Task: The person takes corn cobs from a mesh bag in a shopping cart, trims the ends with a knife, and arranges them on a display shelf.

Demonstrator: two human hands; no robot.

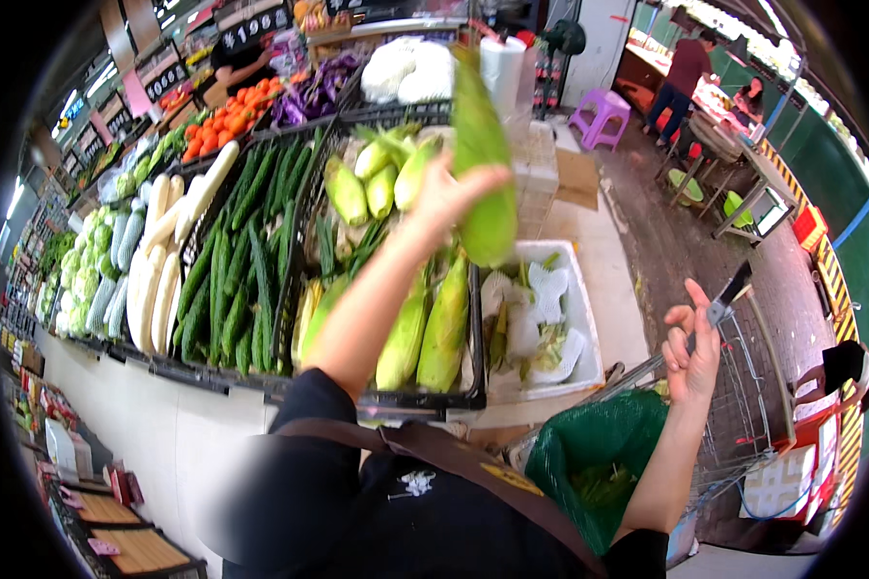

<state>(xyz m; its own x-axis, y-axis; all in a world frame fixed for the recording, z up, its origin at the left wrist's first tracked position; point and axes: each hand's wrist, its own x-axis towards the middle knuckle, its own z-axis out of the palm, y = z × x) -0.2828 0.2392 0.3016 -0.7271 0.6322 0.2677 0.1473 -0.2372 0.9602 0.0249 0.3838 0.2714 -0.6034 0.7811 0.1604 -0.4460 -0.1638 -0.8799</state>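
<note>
My left hand (pixel 449 192) grips a large green ear of corn in its husk (pixel 487 166), raised over the black crate (pixel 478 340). In that crate lie more husked-on corn ears (pixel 445 326) at the front and several shorter, trimmed ears (pixel 380 189) at the back. On the right, my right hand (pixel 688 347) holds a small knife (pixel 728 293) between its fingers, the dark part pointing up and away. Below it hangs a green mesh bag (pixel 601 434) with leafy scraps inside.
A white foam box (pixel 586 318) with scraps and foam netting stands right of the crate. Cucumbers (pixel 239 289) and pale gourds (pixel 161 282) lie to the left. A metal shopping cart (pixel 742 391) is at the right. A purple stool (pixel 599 116) and several people stand or sit farther off.
</note>
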